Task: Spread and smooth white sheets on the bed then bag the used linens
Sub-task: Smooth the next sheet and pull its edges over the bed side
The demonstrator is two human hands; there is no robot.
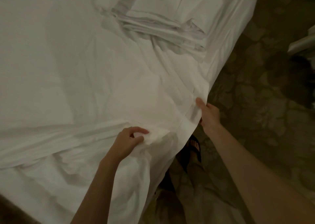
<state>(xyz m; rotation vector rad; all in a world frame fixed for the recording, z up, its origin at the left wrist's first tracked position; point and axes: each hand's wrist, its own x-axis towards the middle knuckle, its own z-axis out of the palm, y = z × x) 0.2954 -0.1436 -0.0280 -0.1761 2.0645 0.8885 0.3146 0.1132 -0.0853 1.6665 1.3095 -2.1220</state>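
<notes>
A white sheet (85,87) covers the bed and is wrinkled near its right edge. My left hand (129,142) pinches a bunch of the sheet near the bed's side. My right hand (208,114) grips the sheet's hem at the edge of the bed, thumb on top, fingers hidden under the cloth. A stack of folded white linens (162,19) lies on the bed at the top centre.
A patterned carpet (255,104) runs along the right of the bed. My foot in a dark sandal (195,147) stands by the bed's edge. A pale object (303,43) sits at the far right edge, with a dark shape below it.
</notes>
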